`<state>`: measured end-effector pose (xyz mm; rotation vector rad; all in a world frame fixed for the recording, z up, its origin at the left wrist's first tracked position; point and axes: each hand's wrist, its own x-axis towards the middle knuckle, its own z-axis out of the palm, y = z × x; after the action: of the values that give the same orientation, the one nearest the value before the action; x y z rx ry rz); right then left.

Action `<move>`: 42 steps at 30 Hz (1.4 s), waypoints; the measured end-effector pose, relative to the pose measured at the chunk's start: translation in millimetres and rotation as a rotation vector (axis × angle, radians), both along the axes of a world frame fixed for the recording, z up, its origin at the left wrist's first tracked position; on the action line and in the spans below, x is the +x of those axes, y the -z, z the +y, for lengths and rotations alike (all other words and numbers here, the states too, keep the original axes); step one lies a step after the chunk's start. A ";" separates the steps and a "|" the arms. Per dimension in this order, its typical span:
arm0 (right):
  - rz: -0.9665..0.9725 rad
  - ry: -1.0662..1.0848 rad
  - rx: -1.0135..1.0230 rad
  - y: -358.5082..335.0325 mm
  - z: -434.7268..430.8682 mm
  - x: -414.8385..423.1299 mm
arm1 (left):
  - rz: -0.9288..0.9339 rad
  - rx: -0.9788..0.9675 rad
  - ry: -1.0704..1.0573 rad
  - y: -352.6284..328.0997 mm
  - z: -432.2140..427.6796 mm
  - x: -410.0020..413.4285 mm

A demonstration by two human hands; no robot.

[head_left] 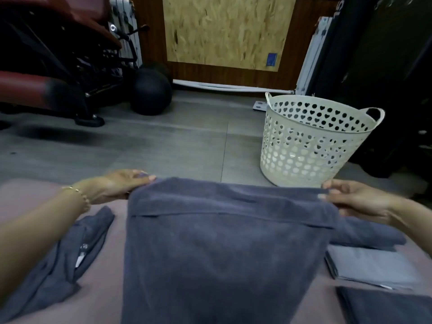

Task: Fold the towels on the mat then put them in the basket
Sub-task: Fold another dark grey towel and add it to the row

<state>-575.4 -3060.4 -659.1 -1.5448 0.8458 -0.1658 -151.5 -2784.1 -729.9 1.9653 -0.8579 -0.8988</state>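
Observation:
A large dark grey towel (222,249) lies spread down the middle of the pinkish mat (105,272). My left hand (117,185) pinches its far left corner, and my right hand (360,197) pinches its far right corner. The far edge is doubled over into a band. A crumpled dark towel (70,258) lies on the mat to the left. Another dark towel (369,235) lies bunched at the right. A white basket (311,146) with heart-shaped holes stands on the floor beyond the mat, at the right.
A folded light grey cloth (371,267) and a folded dark cloth (388,307) lie on the mat at the lower right. A black ball (149,90) and a red and black chair frame (58,66) stand at the far left. Grey floor lies between the mat and the wall.

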 end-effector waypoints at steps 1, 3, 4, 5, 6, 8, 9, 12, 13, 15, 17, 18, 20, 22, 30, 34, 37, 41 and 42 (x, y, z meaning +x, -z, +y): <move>0.072 0.014 -0.067 18.7 -3.7 3.7 | -0.067 0.052 0.059 15.3 -5.0 -8.8; 0.118 0.053 -0.156 55.7 -12.7 10.9 | -0.263 0.127 0.041 41.6 -11.7 -24.3; 0.115 0.079 -0.205 72.3 -18.5 14.2 | -0.290 0.127 -0.022 56.1 -18.8 -22.4; 0.119 0.107 -0.267 86.5 -24.6 18.5 | -0.296 0.129 -0.077 65.6 -25.4 -22.8; 0.128 0.135 -0.323 98.4 -30.9 23.2 | -0.279 0.118 -0.116 73.3 -34.1 -25.0; 0.139 0.180 -0.375 117.3 -41.7 35.9 | -0.311 0.065 -0.177 79.7 -51.4 -33.4; 0.126 0.226 -0.361 126.7 -46.6 43.0 | -0.226 0.022 -0.244 85.3 -61.0 -34.0; -0.008 0.441 -0.182 152.0 -57.4 68.7 | 0.015 -0.142 -0.441 101.1 -86.8 -31.7; -0.048 0.500 -0.139 162.9 -60.3 75.5 | 0.017 -0.178 -0.467 108.9 -93.2 -33.0; -0.047 0.581 -0.082 193.3 -63.3 80.8 | -0.017 -0.177 -0.469 129.9 -99.3 -41.4; 0.059 0.562 -0.083 226.8 -53.5 71.1 | -0.042 -0.061 -0.431 159.9 -86.9 -54.3; 0.133 0.516 -0.093 243.3 -44.4 60.5 | -0.048 0.011 -0.414 177.9 -73.1 -62.1; 0.257 0.451 -0.103 269.5 -19.1 29.6 | -0.047 0.134 -0.437 225.1 -34.3 -69.9; 0.313 0.438 -0.045 288.1 7.4 -6.2 | -0.148 0.318 -0.348 264.7 7.5 -75.6; 0.340 0.340 0.092 310.8 78.3 -58.7 | -0.149 0.343 -0.050 282.8 85.4 -127.3; 0.314 0.287 0.166 312.6 104.5 -65.7 | 0.006 0.298 -0.173 275.3 88.7 -157.2; 0.275 0.207 0.237 302.5 115.9 -71.5 | 0.056 0.246 -0.287 275.3 99.6 -169.1; 0.165 0.219 0.276 290.6 123.5 -81.5 | 0.060 0.187 -0.347 264.4 106.5 -170.9; 0.145 0.255 0.271 288.7 124.4 -84.2 | 0.080 0.171 -0.354 263.1 106.3 -170.5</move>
<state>-659.6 -2935.9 -947.8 -1.2034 1.1321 -0.1193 -322.0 -2677.9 -993.0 2.1245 -0.3786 -0.8533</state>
